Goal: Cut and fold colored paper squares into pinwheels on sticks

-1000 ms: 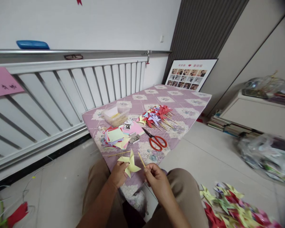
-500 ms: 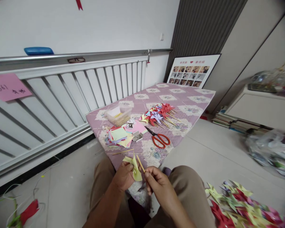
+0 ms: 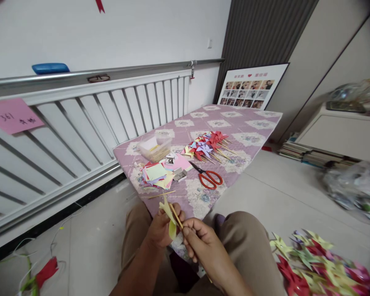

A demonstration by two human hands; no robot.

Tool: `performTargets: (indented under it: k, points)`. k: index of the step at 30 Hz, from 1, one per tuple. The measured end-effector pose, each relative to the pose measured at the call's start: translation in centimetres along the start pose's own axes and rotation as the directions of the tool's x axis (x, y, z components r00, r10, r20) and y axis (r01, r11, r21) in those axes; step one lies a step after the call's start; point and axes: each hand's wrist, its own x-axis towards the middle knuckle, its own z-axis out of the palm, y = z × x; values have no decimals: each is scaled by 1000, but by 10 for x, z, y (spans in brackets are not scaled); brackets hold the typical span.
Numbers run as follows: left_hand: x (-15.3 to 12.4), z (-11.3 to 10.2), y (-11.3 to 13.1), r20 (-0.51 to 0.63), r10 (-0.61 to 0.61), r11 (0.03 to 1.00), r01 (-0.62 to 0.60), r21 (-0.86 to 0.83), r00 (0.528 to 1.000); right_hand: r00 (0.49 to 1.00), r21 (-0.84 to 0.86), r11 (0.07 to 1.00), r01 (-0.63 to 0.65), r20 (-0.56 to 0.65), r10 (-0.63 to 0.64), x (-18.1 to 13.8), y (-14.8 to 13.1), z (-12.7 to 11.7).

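Observation:
Between the fingers of my left hand (image 3: 160,228) is a pale yellow paper pinwheel (image 3: 172,230), turned nearly edge-on. My right hand (image 3: 200,240) pinches a thin wooden stick (image 3: 176,215), whose upper end lies against or just beside the back of the paper; I cannot tell whether they are joined. Both hands are closed, close together above my lap. Another stick (image 3: 162,194) lies on the cloth-covered table's near edge. Beyond it are a stack of coloured paper squares (image 3: 156,174), small metallic-looking boxes (image 3: 181,175) and red-handled scissors (image 3: 210,179).
Finished pinwheels on sticks (image 3: 205,146) lie in a pile mid-table, near a clear plastic box (image 3: 155,149) of sticks. More pinwheels (image 3: 323,265) are heaped at lower right. A white radiator (image 3: 89,127) borders the table's left side. Plastic bags (image 3: 354,189) sit on the right.
My left hand has turned the yellow pinwheel from facing me to nearly edge-on. The stick in my right hand has come leftward, up against or beside the paper.

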Motion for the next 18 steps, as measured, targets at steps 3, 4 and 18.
performTargets:
  k: [3, 4, 18]
  points:
    - [-1, 5, 2, -67, 11, 1000, -9, 26, 998, 1000, 7, 1000, 1, 24, -1, -1, -3, 2]
    - [-1, 5, 3, -82, 14, 999, -10, 43, 997, 1000, 9, 1000, 0, 26, -1, -1, -3, 3]
    - [-3, -2, 1, -51, 52, 998, -50, 38, 997, 1000, 31, 999, -9, -12, 9, -2, -2, 8]
